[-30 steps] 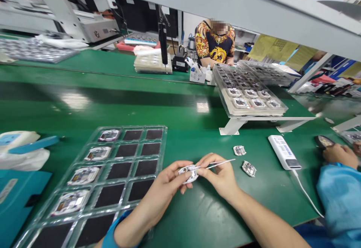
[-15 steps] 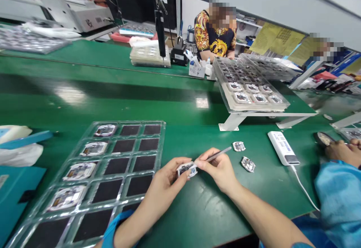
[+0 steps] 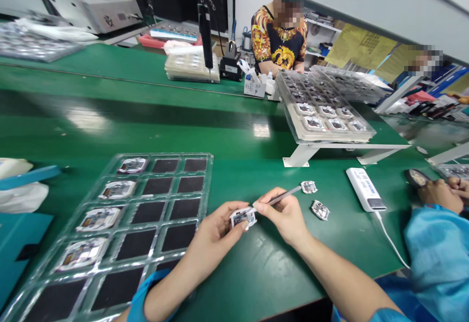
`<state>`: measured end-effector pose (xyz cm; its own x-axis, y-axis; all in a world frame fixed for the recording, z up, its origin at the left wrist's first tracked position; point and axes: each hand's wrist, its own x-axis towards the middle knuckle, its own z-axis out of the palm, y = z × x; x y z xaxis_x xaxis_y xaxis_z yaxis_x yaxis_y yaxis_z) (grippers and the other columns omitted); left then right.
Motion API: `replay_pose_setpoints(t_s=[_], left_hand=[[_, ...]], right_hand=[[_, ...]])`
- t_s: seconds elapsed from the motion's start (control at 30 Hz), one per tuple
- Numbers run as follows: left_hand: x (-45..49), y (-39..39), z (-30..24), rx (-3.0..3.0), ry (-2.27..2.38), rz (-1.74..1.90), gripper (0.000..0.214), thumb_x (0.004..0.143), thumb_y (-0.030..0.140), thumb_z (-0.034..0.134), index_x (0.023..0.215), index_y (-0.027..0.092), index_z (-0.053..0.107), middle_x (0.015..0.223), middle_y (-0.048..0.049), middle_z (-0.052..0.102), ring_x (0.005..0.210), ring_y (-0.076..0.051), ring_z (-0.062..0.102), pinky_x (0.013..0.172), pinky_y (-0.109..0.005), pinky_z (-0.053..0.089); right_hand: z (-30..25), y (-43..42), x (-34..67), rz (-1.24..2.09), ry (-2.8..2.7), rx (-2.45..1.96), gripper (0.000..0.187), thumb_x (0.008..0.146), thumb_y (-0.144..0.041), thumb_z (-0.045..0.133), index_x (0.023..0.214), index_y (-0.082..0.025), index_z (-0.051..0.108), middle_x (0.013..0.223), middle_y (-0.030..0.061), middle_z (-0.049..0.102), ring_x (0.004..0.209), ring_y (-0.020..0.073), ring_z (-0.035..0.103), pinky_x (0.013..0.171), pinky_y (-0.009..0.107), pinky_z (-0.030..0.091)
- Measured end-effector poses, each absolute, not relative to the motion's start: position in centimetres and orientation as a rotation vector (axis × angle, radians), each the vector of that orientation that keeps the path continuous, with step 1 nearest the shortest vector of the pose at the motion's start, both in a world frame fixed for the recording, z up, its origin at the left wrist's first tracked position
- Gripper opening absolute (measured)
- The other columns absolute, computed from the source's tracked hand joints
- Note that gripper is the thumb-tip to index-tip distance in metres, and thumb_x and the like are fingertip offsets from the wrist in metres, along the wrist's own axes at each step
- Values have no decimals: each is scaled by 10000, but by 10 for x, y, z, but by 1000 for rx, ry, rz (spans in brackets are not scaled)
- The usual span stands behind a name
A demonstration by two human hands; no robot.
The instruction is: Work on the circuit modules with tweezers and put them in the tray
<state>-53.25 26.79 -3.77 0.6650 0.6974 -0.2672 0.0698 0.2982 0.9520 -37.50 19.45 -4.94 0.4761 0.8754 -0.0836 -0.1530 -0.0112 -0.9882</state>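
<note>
**Head view.** A seated person works over a green mat (image 3: 256,273), with the clear plastic tray (image 3: 208,180) as landmark. Just right of the tray, the left hand (image 3: 210,244) holds a white-framed electronic module (image 3: 243,218); its fingers are clamped on the module's edges, with the dark face turned up. The right hand (image 3: 282,217) is beside it, thumb and fingers pinched together on the shaft of slim tweezers (image 3: 278,196). The tweezers' tip reaches the module's upper edge, though contact there is hard to confirm.

*Progress as shown:* within the tray, the four visible compartments of the left column each hold a module, for example (image 3: 98,219). All other visible compartments show only bare black pads. The module in hand is outside the tray. Two more lie loose on the mat right of the tray, one (image 3: 309,187) near the tweezers and one (image 3: 320,210) just below it.

Farther right of the tray are a white block (image 3: 365,190) with its cable and a raised tray stack (image 3: 326,129) of further modules. Beyond the tray, across the bench, sits a co-worker (image 3: 280,33). At far right, another person's hand (image 3: 439,195) holds a dark oval object.
</note>
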Motion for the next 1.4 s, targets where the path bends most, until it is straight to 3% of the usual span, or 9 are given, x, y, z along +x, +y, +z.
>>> replay_pose_setpoints(t_s=[0.57, 0.93, 1.23, 1.4], left_hand=[[-535, 270, -39, 1227, 752, 446, 355, 696, 302, 770, 1009, 182, 653, 853, -29, 715, 736, -171, 614, 668, -269, 457], [-532, 268, -39, 1151, 818, 484, 363, 760, 428, 735, 994, 158, 669, 739, 5, 646, 614, -124, 513, 561, -243, 395], [-534, 266, -44, 1209, 827, 524, 342, 777, 469, 709, 944, 173, 669, 638, 46, 562, 555, -119, 474, 527, -245, 373], [-534, 267, -41, 1153, 843, 496, 335, 787, 448, 704, 981, 175, 693, 708, 12, 618, 619, -135, 509, 569, -250, 394]], right_hand=[[-49, 193, -376, 919, -759, -1279, 229, 701, -346, 840, 730, -207, 660, 742, 11, 749, 694, 175, 694, 690, 304, 545], [-48, 190, -390, 806, -819, -1263, 159, 752, -256, 812, 739, -206, 661, 764, 12, 747, 722, 173, 708, 693, 294, 545], [-47, 185, -393, 640, -1019, -1267, 117, 805, -231, 794, 775, -216, 682, 809, 35, 753, 793, 201, 711, 768, 353, 543], [-46, 188, -385, 669, -920, -1193, 97, 810, -272, 788, 813, -232, 700, 871, 25, 726, 839, 183, 684, 780, 322, 536]])
